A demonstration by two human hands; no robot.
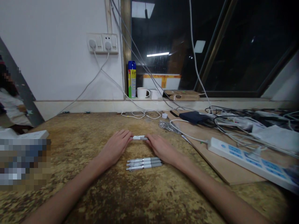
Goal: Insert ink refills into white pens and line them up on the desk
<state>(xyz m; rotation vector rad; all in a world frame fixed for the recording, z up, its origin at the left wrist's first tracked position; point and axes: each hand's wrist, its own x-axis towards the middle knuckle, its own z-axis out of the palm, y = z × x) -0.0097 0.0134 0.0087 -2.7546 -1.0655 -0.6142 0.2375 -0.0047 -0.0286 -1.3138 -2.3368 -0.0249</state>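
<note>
Between my hands a white and grey pen [139, 137] lies crosswise, low over the worn wooden table [105, 193]. My left hand [119, 142] has its fingers closed on the pen's left end. The fingers of my right hand [158, 146] close on its grey right end. Both tips of the pen are hidden by my fingers. Closer to me, several similar pens [144, 163] with clear clips lie side by side on the tabletop, just below the held one and near my right wrist.
On the right, a white power strip [247, 160] rests on a thin board [217, 165] among tangled cables. A crinkled silvery packet [168, 125] and white cord [137, 115] lie behind my hands. A spray can [132, 79] and a mug [142, 92] stand on the sill. A person [14, 102] is at far left.
</note>
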